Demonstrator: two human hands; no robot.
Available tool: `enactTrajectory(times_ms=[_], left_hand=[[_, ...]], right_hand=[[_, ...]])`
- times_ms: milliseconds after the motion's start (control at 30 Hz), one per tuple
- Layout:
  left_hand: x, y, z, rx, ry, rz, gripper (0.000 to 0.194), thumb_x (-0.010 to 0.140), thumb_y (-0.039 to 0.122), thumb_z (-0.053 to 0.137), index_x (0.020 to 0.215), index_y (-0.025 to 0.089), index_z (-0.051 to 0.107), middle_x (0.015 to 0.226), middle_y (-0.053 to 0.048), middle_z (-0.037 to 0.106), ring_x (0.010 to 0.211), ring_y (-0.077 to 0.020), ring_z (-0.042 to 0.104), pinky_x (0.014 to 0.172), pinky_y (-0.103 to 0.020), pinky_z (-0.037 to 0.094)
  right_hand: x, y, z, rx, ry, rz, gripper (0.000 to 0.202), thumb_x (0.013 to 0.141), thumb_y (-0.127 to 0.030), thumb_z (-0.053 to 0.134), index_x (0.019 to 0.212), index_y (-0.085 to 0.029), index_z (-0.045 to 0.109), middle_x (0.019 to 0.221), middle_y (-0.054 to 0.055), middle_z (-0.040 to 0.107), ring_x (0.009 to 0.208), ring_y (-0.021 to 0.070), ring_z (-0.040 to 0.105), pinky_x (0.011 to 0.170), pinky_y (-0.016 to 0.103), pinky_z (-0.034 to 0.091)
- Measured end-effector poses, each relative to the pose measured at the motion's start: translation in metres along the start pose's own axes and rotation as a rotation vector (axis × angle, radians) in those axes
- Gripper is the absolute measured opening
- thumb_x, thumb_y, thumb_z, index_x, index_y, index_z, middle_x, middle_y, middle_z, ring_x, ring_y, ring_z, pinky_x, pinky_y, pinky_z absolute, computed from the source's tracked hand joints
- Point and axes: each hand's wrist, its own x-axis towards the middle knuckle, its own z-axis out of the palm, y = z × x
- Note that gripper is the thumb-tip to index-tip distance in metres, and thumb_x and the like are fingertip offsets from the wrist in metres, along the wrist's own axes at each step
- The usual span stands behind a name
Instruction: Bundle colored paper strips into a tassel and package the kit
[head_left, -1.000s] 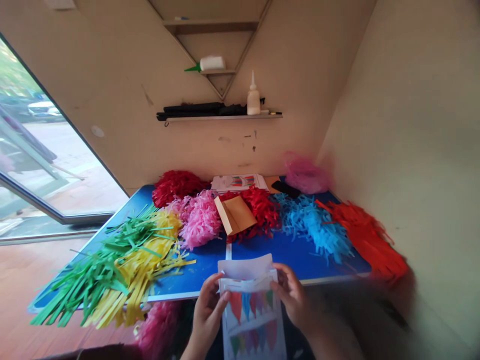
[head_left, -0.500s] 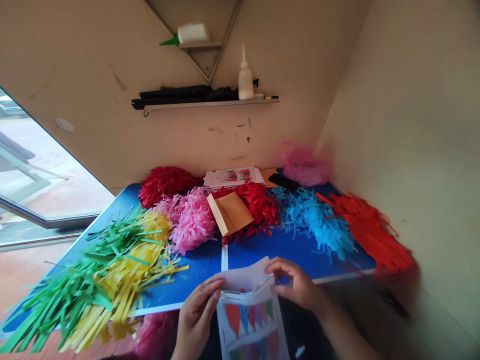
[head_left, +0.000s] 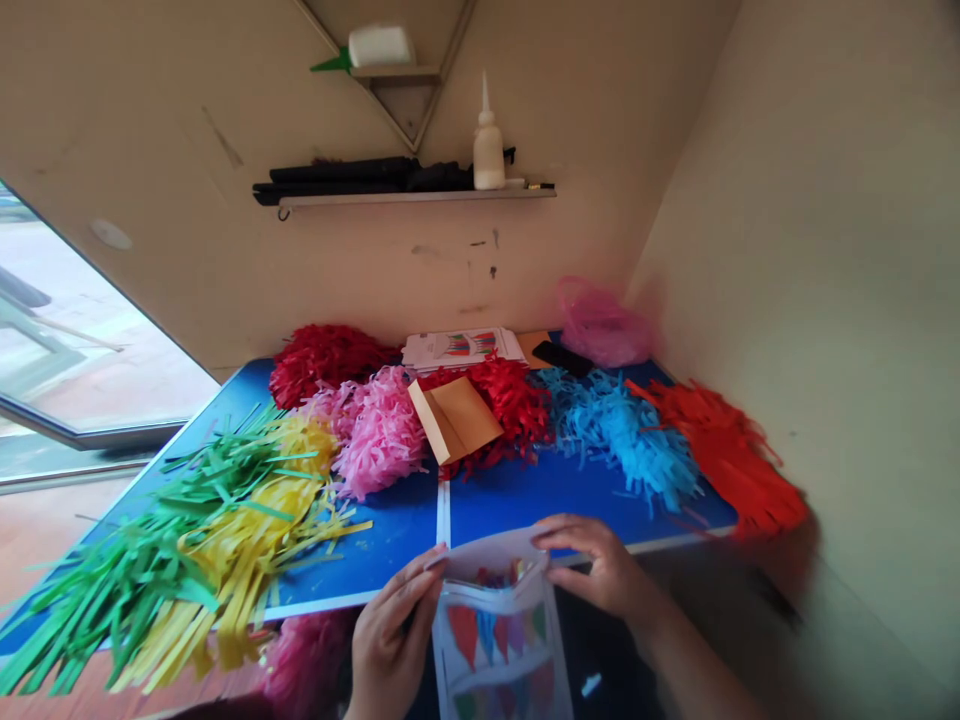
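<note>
Across the blue table (head_left: 390,540), I see paper fringe (head_left: 630,440) in coloured piles, brown envelope (head_left: 463,415) on a red one. Printed packet (head_left: 499,650) upright by near edge, mouth open; left hand (head_left: 397,630) and right hand (head_left: 600,570) pinch opposite top sides, fingers against thumbs.

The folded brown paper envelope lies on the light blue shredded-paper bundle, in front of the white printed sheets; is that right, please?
Not quite: the head view shows the folded brown paper envelope lying on the bright red shredded-paper bundle, not the light blue one; it is in front of the white printed sheets.
</note>
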Motion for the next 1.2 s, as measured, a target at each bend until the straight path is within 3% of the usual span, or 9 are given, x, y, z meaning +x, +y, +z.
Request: enactTrajectory(times_ms=[167,333,500,700,933,1100,1200], left_hand=[[-0.004,-0.007,0.003,-0.220,0.098,-0.151,0.031,0.081,0.022,0.069,0.112,0.027,0.069,0.100,-0.006,0.077,0.089,-0.0236,0.073,0.074,-0.032,0.061],[0.000,0.001,-0.007,-0.190,-0.111,-0.076,0.013,0.083,0.024,0.065,0.090,0.023,0.076,0.101,-0.011,0.074,0.097,-0.0274,0.070,0.084,-0.038,0.058],[0.007,0.018,-0.009,-0.177,-0.143,-0.291,0.016,0.079,0.035,0.070,0.082,0.019,0.073,0.107,-0.013,0.073,0.093,-0.0277,0.069,0.079,-0.034,0.058],[0.014,0.028,-0.016,-0.173,-0.271,-0.473,0.033,0.076,0.043,0.072,0.099,0.020,0.073,0.098,-0.009,0.075,0.088,-0.0253,0.069,0.078,-0.031,0.057],[0.007,0.028,-0.021,-0.064,-0.199,-0.403,0.029,0.078,0.042,0.070,0.099,0.023,0.076,0.098,-0.008,0.076,0.088,-0.0258,0.070,0.077,-0.030,0.058],[0.007,0.034,-0.021,-0.106,-0.187,-0.419,0.027,0.076,0.041,0.073,0.094,0.022,0.078,0.093,-0.008,0.077,0.083,-0.0258,0.071,0.073,-0.030,0.059],[0.008,0.039,-0.023,-0.130,-0.191,-0.431,0.026,0.075,0.041,0.073,0.091,0.021,0.078,0.091,-0.009,0.077,0.083,-0.0260,0.071,0.074,-0.031,0.059]], right_hand=[[-0.010,0.005,0.006,0.199,0.050,0.141,0.056,0.082,-0.026,0.071,0.135,-0.033,0.055,0.111,0.004,0.069,0.088,0.0166,0.068,0.086,0.033,0.054],[-0.008,-0.008,0.004,0.277,-0.015,0.084,0.018,0.084,-0.032,0.070,0.102,-0.028,0.073,0.114,0.006,0.068,0.107,0.0225,0.063,0.095,0.038,0.050],[-0.005,-0.022,0.006,0.329,0.095,0.260,0.024,0.085,-0.044,0.066,0.075,-0.021,0.069,0.106,0.008,0.071,0.099,0.0241,0.066,0.088,0.038,0.051],[-0.003,-0.028,0.006,0.306,0.027,0.444,0.032,0.079,-0.045,0.072,0.099,-0.021,0.072,0.094,0.007,0.073,0.085,0.0220,0.066,0.077,0.033,0.052],[0.000,-0.041,0.006,0.261,0.048,0.387,0.026,0.082,-0.045,0.070,0.091,-0.022,0.078,0.092,0.007,0.074,0.088,0.0228,0.067,0.078,0.032,0.052],[0.001,-0.047,0.006,0.202,0.058,0.351,0.024,0.085,-0.043,0.067,0.094,-0.025,0.079,0.089,0.006,0.074,0.083,0.0214,0.068,0.078,0.032,0.052],[0.004,-0.055,-0.001,0.113,0.002,0.299,0.022,0.088,-0.041,0.063,0.092,-0.026,0.079,0.085,0.004,0.076,0.079,0.0199,0.068,0.074,0.030,0.051]])
